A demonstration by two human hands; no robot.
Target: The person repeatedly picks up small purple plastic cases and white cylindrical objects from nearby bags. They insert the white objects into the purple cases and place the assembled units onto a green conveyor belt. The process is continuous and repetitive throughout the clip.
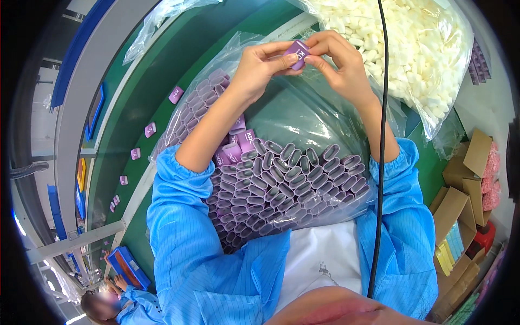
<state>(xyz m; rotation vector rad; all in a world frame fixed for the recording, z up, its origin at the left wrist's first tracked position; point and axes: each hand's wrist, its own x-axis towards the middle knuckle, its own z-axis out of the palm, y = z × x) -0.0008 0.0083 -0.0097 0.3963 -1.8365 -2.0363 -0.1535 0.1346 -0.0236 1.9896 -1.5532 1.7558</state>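
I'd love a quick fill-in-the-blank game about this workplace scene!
1. The left fingers and right fingers hold a ____-coloured casing.
2. The clear bag of cream pieces lies toward the picture's upper ____.
3. The long, thin cable is ____.
4. The striped jacket is ____.

Missing words: purple; right; black; blue.

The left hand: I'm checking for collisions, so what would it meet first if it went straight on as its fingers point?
The left hand would first press on the purple case in its own pinch; just past that seems to be the right hand, also gripping the case, though depth is unclear.
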